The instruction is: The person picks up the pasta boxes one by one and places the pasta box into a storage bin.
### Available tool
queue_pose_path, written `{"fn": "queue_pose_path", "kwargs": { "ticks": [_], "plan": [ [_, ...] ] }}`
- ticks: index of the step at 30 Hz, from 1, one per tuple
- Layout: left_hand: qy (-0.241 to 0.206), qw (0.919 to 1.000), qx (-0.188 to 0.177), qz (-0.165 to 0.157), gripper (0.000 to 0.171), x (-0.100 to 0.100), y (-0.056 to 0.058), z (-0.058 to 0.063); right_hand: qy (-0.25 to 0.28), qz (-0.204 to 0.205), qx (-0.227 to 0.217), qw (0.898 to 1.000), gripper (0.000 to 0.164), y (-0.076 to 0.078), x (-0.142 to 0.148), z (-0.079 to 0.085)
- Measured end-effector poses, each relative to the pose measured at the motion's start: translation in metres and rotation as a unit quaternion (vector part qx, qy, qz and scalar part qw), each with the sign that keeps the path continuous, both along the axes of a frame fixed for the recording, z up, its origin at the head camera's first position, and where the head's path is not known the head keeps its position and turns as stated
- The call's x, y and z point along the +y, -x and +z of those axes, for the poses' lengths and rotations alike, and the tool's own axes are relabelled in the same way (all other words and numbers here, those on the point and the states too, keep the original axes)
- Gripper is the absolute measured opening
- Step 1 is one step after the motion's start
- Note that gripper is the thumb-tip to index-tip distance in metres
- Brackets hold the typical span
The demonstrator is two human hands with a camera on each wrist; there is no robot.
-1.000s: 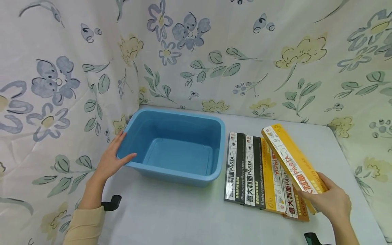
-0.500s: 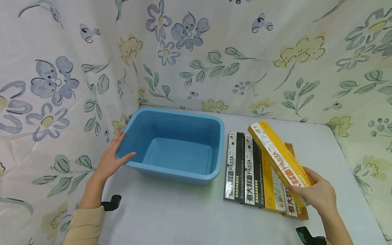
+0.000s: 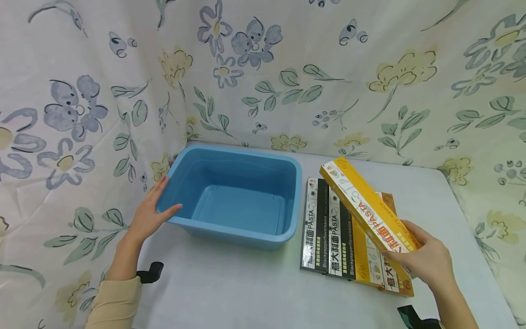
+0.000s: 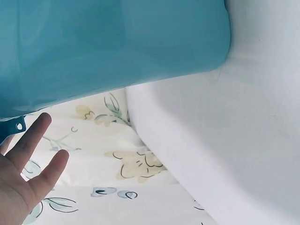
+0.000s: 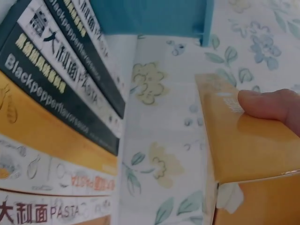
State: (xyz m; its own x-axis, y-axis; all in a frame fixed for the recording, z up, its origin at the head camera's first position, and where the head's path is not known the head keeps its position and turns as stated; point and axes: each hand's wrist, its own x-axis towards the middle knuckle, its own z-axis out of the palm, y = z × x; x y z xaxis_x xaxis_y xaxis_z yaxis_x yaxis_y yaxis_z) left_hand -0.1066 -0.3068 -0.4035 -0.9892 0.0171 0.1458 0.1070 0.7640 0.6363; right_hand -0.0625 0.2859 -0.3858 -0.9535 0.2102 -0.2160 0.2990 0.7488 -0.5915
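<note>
My right hand (image 3: 429, 256) grips a yellow and white pasta box (image 3: 365, 205) by its near end, thumb (image 5: 262, 105) across one face. The box is tilted, its far end raised over a row of boxes. Two black pepper pasta boxes (image 3: 316, 224) lie at the row's left, beside a yellow one (image 3: 361, 262) and an orange-brown one (image 3: 404, 283), partly covered by the held box. My left hand (image 3: 148, 214) rests at the left rim of a blue plastic basin (image 3: 230, 230), fingers spread and fairly straight, thumb over the near-left rim.
The basin stands on a white-covered table (image 3: 230, 288), left of the boxes, close to the back edge. Floral cloth (image 3: 263, 77) hangs behind the table and along its left and right sides.
My right hand has carried the pasta box leftward, from the right end of the row to above its middle, the far end now over the black boxes. The left hand stays at the rim.
</note>
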Motion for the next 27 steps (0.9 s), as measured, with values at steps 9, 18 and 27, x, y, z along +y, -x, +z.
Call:
{"fn": "queue_pose_path", "kwargs": {
  "ticks": [9, 18, 27],
  "plan": [
    [-0.008, 1.0000, -0.001, -0.002, 0.085, -0.001, 0.000, -0.001, -0.005, 0.026, 0.053, 0.998, 0.101, -0.005, -0.017, 0.016],
    [-0.018, 0.9998, -0.001, -0.001, 0.085, -0.001, 0.000, -0.003, 0.010, 0.058, 0.090, 0.994, 0.100, 0.004, -0.035, 0.028],
    [-0.025, 0.9997, 0.002, -0.001, 0.084, -0.001, 0.002, -0.002, 0.047, 0.083, 0.094, 0.991, 0.097, 0.018, -0.057, 0.034]
  ]
}}
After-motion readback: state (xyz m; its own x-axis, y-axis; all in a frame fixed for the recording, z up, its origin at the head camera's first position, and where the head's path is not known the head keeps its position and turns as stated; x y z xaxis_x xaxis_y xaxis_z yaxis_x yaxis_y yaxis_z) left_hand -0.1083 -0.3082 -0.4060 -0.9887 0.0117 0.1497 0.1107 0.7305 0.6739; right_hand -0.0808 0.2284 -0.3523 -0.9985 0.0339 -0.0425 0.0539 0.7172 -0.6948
